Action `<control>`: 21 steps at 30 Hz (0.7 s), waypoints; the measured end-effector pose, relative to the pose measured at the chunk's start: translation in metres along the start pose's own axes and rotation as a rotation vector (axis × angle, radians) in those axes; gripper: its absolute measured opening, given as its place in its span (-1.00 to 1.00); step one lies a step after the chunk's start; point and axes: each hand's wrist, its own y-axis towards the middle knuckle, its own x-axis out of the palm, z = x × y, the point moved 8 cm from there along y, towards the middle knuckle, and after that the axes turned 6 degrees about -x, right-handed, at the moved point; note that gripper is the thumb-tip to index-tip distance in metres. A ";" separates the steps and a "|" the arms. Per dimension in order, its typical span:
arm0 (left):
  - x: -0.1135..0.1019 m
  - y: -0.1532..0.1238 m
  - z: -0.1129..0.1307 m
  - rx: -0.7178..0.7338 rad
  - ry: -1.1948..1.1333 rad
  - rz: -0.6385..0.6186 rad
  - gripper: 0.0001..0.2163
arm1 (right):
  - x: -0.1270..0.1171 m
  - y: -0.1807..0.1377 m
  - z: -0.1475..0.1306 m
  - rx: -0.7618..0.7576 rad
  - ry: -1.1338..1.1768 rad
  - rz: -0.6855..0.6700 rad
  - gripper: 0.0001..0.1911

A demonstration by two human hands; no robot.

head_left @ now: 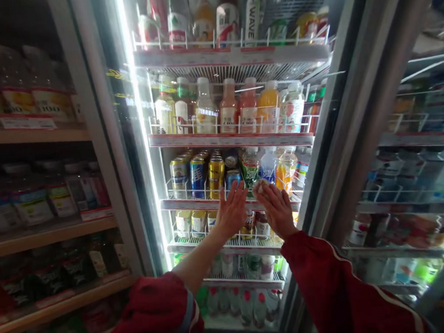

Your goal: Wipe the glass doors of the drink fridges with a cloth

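Observation:
My left hand (233,209) is raised with its fingers stretched out and holds nothing. It appears to lie flat against the glass door (199,143) of a lit drinks cooler, in front of the shelf of cans. Just to its right, my right hand (275,206) presses a crumpled whitish cloth (261,186) to the same glass, its fingers over the cloth. Behind the hands show a blue can (233,178), a gold can (216,174) and a green-labelled bottle (250,166). The hands partly hide the shelf edge.
Shelves of bottles (28,196) stand to the left, past a metal frame (100,130). A thick door frame (357,113) runs up on the right, with another cooler (415,201) beyond it. Small red-capped bottles (246,307) stand at the bottom.

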 end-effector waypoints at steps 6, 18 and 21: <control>0.010 0.007 0.012 0.002 -0.034 -0.009 -0.48 | -0.028 0.008 0.065 0.180 -0.109 0.192 -0.48; 0.030 0.007 0.040 0.041 -0.071 -0.083 -0.45 | -0.026 -0.014 0.041 0.071 -0.074 0.117 -0.45; 0.029 0.012 0.043 0.038 -0.076 -0.070 -0.46 | -0.038 -0.004 0.076 0.168 -0.135 0.237 -0.50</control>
